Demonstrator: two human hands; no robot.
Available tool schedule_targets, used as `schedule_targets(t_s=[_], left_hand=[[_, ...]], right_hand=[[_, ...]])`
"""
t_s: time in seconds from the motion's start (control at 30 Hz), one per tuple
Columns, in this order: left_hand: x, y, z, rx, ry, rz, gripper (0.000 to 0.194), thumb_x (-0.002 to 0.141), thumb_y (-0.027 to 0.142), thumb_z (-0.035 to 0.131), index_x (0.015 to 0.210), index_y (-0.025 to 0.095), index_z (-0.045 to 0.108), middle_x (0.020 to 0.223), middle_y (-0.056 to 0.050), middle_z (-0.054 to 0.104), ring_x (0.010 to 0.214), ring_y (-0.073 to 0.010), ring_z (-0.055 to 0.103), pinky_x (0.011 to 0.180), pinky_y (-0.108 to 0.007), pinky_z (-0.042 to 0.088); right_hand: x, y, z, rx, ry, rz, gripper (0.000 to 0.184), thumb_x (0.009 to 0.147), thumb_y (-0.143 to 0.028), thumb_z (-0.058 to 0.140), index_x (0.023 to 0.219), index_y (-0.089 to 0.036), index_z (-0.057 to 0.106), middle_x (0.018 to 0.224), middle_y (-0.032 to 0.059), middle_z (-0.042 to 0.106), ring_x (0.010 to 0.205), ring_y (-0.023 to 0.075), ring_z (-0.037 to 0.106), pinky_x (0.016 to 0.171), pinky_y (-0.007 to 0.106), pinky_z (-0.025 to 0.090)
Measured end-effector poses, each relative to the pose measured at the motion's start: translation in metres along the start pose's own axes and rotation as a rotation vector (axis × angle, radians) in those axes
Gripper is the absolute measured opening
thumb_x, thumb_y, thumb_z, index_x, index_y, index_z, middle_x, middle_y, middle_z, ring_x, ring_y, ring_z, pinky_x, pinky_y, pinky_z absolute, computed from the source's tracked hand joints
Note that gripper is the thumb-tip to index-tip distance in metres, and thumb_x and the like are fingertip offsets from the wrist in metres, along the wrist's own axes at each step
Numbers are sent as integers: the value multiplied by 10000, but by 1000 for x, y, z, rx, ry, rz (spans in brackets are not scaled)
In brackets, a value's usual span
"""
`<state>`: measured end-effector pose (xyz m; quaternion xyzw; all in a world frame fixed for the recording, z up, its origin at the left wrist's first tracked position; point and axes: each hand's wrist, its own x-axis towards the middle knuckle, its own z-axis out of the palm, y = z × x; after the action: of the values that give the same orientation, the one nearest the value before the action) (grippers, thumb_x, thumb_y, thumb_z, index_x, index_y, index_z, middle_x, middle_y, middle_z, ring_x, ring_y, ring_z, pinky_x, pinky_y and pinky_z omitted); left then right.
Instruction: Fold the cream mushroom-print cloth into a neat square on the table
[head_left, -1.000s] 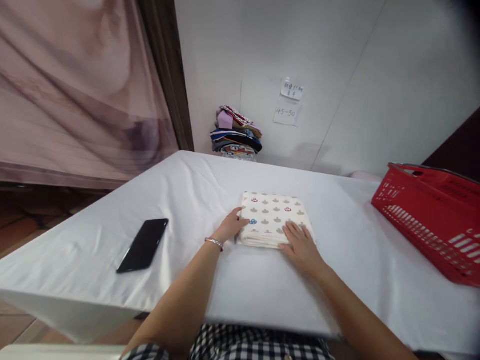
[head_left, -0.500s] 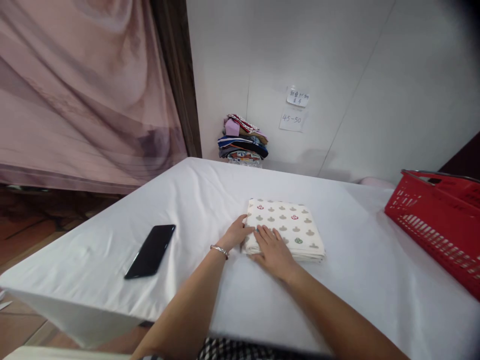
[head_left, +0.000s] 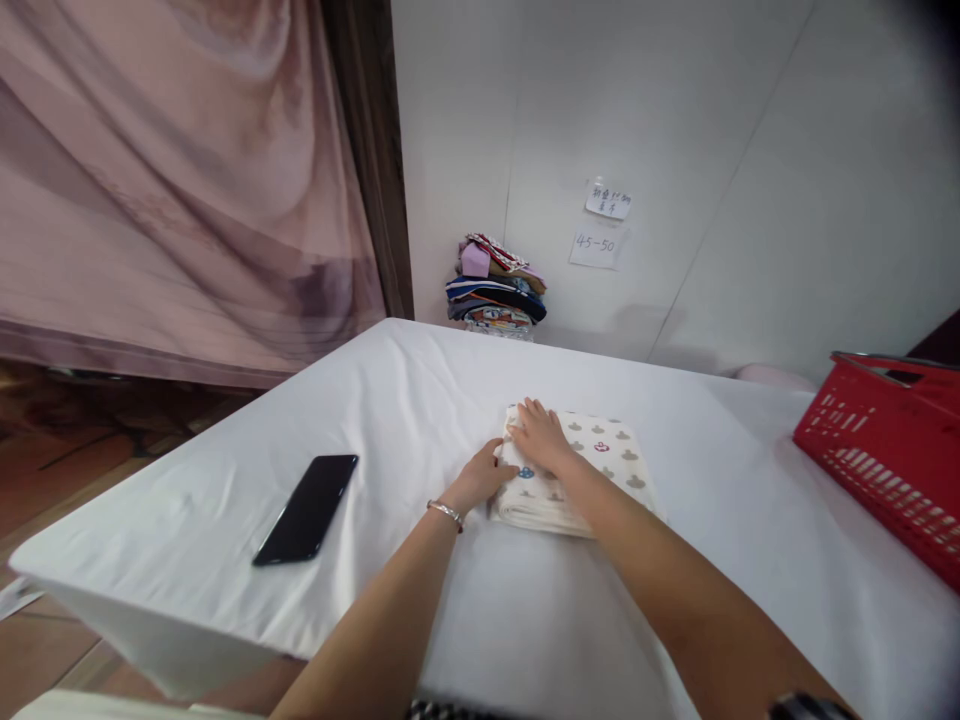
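A folded white cloth with grey, red and blue mushroom-like prints lies flat in a thick, neat block on the white-covered table. My right hand rests flat on its upper left part, fingers stretched out. At the cloth's left edge is my left hand, a bracelet on its wrist. Its thumb reaches onto the top of the cloth and stands apart from the fingers, which lie along the side. My right forearm covers part of the cloth's near middle.
A black phone lies on the white tablecloth to the left. At the right edge stands a red plastic basket. Behind the table is a stack of folded fabrics against the wall, near paper signs. A pink curtain hangs at left.
My right hand has slid away from me, from the cloth's near left part to its far left part. A blue print now shows near the left thumb. The view has shifted slightly.
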<state>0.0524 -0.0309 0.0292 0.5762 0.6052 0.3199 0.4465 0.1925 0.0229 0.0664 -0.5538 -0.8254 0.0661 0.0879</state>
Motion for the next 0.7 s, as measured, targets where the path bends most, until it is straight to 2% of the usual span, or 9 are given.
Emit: schedule_targets(t_s=[0.1,0.2,0.33,0.43,0.5,0.57,0.63,0.7], left_hand=[[0,0,0,23,-9,5,635,714,353,639,1303,202,456,789,-7,593,734,-152,552,659,-240,406],[-1,2,-1,42,-20,13,608,718,343,624,1292,222,465,772,3,581,723,-151,546,652,-240,400],[-3,5,-2,32,-29,10,608,707,336,634,1283,224,475,770,6,575,731,-153,543,656,-239,399],[-5,6,-3,-39,-42,11,667,697,339,654,1315,204,440,745,14,571,715,-146,543,659,-234,406],[-5,6,-4,-72,-51,10,693,694,340,665,1328,196,424,743,16,576,710,-141,548,675,-236,412],[-6,6,-4,-83,-62,4,691,696,340,667,1328,200,423,757,13,589,716,-140,556,693,-240,416],[-5,6,-5,-79,-68,-8,689,701,349,663,1331,211,419,780,7,603,732,-144,567,703,-244,420],[-5,6,-5,-65,-61,-20,695,699,359,663,1334,216,419,801,-1,613,750,-152,576,711,-247,424]], right_hand=[[8,6,20,-40,-1,4,534,931,-418,280,1397,-160,298,1506,101,235,1376,229,167,1087,464,145],[6,10,29,-49,-16,-3,558,932,-439,258,1413,-157,258,1514,99,212,1382,223,147,1091,458,131],[8,10,23,6,-41,-10,559,926,-452,256,1400,-158,282,1514,101,212,1384,226,147,1088,457,137],[11,17,5,82,-97,-29,504,921,-448,252,1341,-202,385,1462,78,331,1355,215,238,1062,415,218],[11,32,-9,91,-99,-5,507,918,-454,256,1343,-212,392,1460,75,337,1357,215,241,1059,392,225],[6,53,-21,49,-66,45,555,917,-471,257,1389,-188,330,1500,90,257,1385,230,170,1083,405,168],[-4,76,-25,-16,-60,101,590,920,-480,242,1420,-168,270,1523,98,187,1401,235,108,1097,429,108],[-15,96,-22,-79,-86,167,593,923,-481,234,1423,-164,263,1523,101,185,1401,238,107,1094,445,90]])
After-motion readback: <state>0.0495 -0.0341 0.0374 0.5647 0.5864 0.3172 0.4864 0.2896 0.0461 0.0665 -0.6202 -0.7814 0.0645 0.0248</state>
